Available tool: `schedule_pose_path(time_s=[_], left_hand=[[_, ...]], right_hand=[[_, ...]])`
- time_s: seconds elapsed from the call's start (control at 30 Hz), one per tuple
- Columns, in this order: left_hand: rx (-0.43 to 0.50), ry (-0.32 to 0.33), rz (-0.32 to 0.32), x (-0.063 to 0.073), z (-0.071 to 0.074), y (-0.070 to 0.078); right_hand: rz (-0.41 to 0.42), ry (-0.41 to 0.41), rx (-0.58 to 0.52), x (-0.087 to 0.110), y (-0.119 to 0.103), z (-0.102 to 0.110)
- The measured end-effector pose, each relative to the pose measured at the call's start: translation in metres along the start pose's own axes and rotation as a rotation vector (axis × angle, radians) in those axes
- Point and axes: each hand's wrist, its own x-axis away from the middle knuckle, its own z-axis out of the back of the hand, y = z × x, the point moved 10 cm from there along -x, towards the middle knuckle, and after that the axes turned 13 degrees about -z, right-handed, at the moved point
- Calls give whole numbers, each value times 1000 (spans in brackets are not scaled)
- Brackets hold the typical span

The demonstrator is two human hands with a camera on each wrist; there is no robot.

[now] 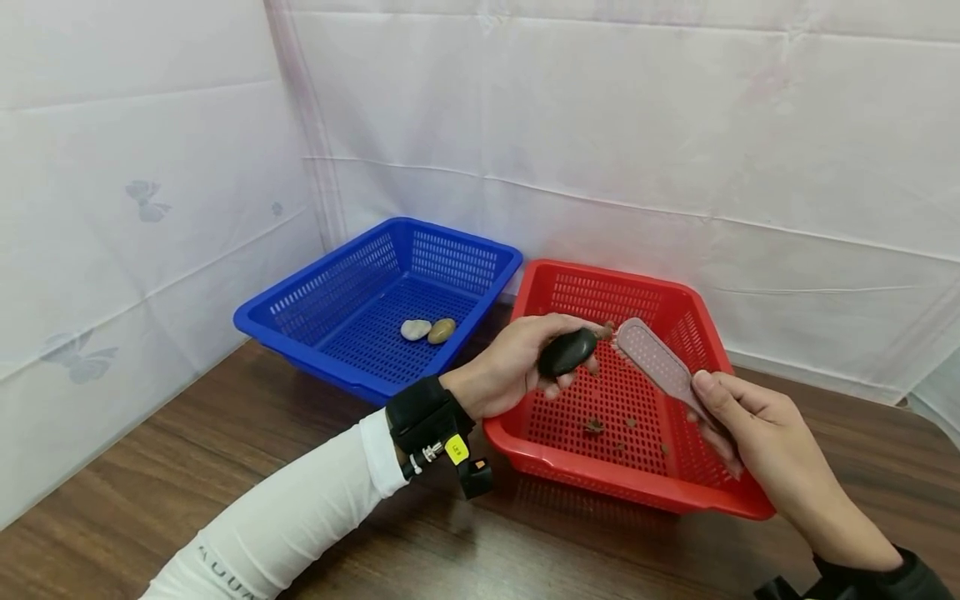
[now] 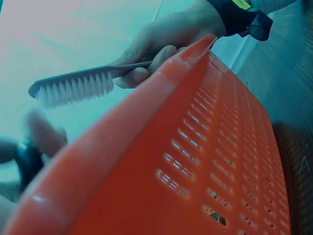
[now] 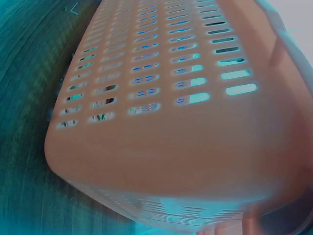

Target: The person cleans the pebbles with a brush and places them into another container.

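Note:
Over the red basket [image 1: 585, 462], my left hand [image 1: 517, 358] grips a smooth black stone [image 1: 567, 353] between thumb and fingers. A brown clump shows at the stone's far end, beside the fingertips. My right hand [image 1: 757, 425] holds a brush [image 1: 660, 358] by its handle, the flat pinkish back turned up. In the left wrist view the brush's white bristles [image 2: 73, 90] point down, above the blurred left fingers. The brush head is close to the stone in the head view. The right wrist view shows mainly the basket's outer wall [image 3: 161, 156], with the hand's work hidden.
Brown bits [image 1: 594, 426] lie scattered on the red basket's floor. A blue basket [image 1: 337, 367] stands to the left, holding a whitish stone [image 1: 416, 330] and a tan stone [image 1: 442, 331]. Both baskets are on a brown wooden table [image 1: 420, 542], with white cloth [image 1: 600, 125] hanging behind.

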Motion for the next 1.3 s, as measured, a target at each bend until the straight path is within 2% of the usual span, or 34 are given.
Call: schedule_pose_path(time_s=[0.17, 0.33, 0.4, 0.53, 0.8, 0.97, 1.1, 1.3], left_hand=[[-87, -89, -6, 2, -6, 0], [-102, -115, -27, 2, -10, 3], [-91, -112, -32, 2, -10, 5], [-53, -89, -32, 1, -9, 5], [-28, 22, -28, 0, -1, 3], [-25, 54, -30, -1, 1, 3], [-56, 44, -49, 0, 5, 12], [-101, 34, -103, 2, 14, 41]], right_hand=[[-14, -27, -25, -1, 3, -1], [-19, -35, -207, -4, 2, 2], [-15, -38, -249, -5, 0, 2], [-10, -40, -244, -5, -1, 1], [-42, -41, -234, -4, 7, 1], [-36, -44, -262, -2, 10, 2], [6, -37, -313, -2, 4, 5], [80, -38, -428, -1, -4, 16]])
